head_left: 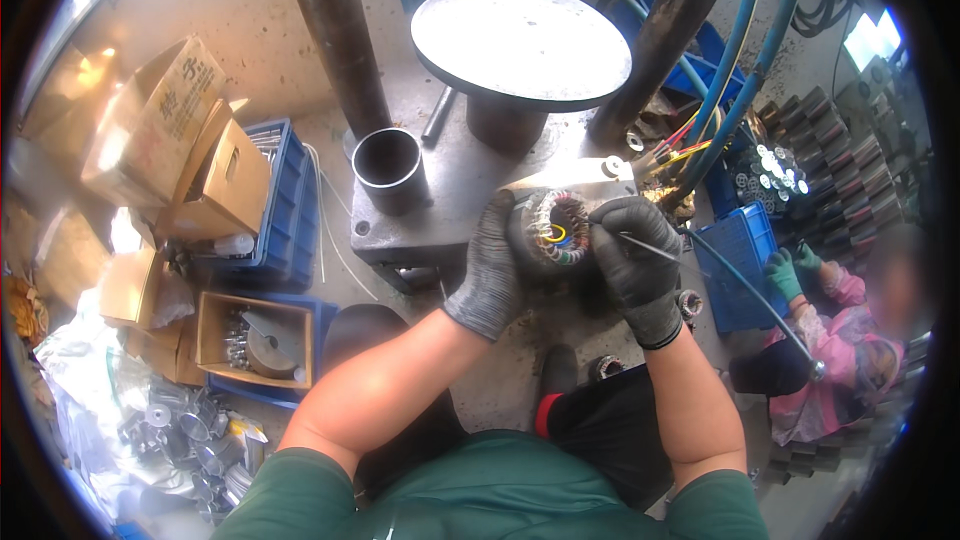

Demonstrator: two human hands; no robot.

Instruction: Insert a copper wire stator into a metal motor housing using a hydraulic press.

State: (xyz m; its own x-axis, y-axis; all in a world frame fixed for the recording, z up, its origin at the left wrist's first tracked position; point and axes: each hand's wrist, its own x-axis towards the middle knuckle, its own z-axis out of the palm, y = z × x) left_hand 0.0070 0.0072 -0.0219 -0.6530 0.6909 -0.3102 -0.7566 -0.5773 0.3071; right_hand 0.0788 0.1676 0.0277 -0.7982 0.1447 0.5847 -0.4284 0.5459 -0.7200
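Note:
A motor stator [558, 226] with a ring of laced windings sits at the near edge of the metal press table, in a dark round housing. Yellow and blue wires show inside its ring. My left hand [490, 270], in a grey glove, is wrapped against the housing's left side. On the other side my gloved right hand [640, 265] closes around a thin metal rod [650, 247], whose tip is at the ring's right edge. The housing's lower part is hard to make out.
Behind the stator stand a round metal plate [520, 40], an upright tube [389, 158] and two thick columns. Cardboard boxes [225, 175] and a blue crate [270, 230] are at left. At right, a person in pink [835, 355] works beside blue bins [740, 265].

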